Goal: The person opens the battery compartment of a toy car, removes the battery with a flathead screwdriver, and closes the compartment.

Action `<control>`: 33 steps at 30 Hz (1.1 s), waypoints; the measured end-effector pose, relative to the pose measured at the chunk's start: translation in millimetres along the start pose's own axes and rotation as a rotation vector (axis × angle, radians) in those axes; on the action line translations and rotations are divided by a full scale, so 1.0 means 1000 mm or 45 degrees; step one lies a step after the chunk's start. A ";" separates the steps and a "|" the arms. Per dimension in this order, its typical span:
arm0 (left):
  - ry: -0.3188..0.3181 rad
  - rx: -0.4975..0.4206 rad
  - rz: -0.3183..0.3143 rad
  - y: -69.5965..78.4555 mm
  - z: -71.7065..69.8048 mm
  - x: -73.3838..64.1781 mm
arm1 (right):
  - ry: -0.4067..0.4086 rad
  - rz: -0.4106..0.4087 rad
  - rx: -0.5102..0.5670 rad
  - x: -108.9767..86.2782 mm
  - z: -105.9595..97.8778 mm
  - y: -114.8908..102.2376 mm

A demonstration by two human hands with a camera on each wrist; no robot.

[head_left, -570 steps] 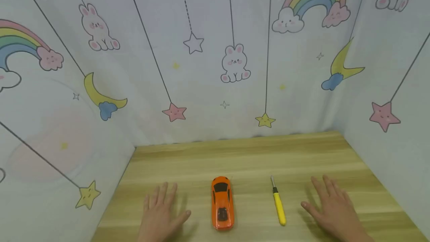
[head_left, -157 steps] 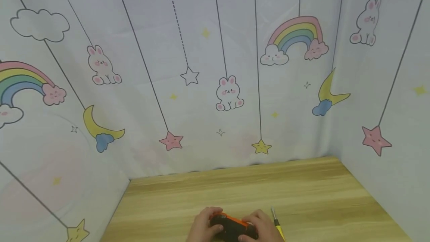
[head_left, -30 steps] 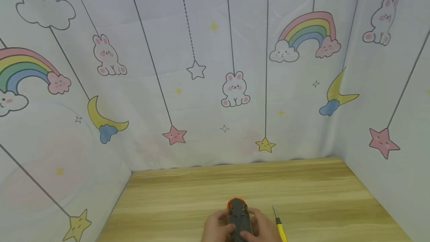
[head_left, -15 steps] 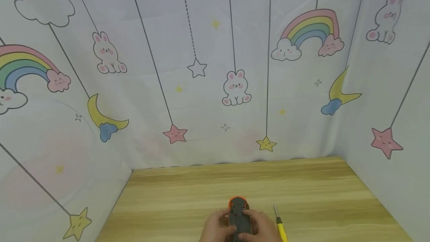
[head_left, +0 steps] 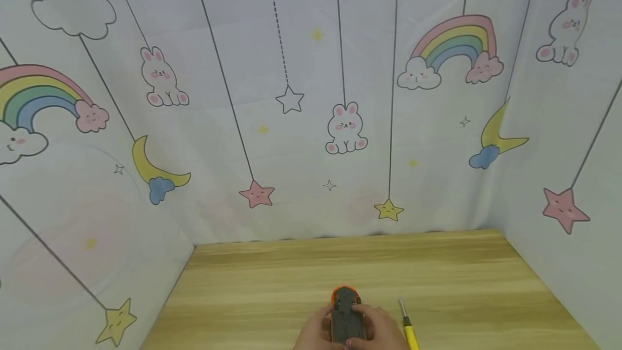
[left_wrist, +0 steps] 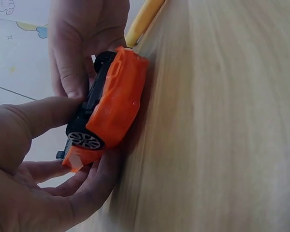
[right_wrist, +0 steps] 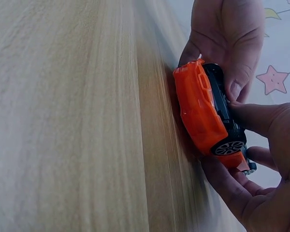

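An orange toy car is held upside down, its dark underside facing the head camera and its end with the orange rim pointing away. My left hand grips its left side, and my right hand grips the right. Both thumbs lie on the underside, with curled fingers around the orange body. In the right wrist view the car's body is just above or against the wood; contact is unclear. To the right of my right hand lies a yellow-handled screwdriver, its metal tip pointing away.
The wood-patterned table carries the car and screwdriver. White cloth walls printed with rabbits, stars and rainbows enclose it at the back and on both sides.
The car stood wheels-down between flat hands at first; it has since been lifted and turned over. In the last second the left thumb has slid toward the near end. The screwdriver stays put.
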State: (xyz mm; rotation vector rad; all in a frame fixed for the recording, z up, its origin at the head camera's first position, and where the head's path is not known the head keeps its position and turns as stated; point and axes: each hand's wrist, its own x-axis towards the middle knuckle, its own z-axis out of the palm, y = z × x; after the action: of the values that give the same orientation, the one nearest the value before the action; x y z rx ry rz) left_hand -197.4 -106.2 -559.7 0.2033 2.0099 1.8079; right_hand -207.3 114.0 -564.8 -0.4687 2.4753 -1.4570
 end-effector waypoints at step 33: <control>0.163 0.137 0.035 0.001 0.008 -0.003 | 0.307 -0.050 -0.170 -0.006 0.010 -0.020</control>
State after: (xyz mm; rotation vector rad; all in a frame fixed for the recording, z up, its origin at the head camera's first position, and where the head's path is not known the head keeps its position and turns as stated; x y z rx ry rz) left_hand -191.4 -99.7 -558.8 0.1511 2.2053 1.7712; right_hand -195.1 99.0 -551.9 -0.3877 2.7798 -1.4444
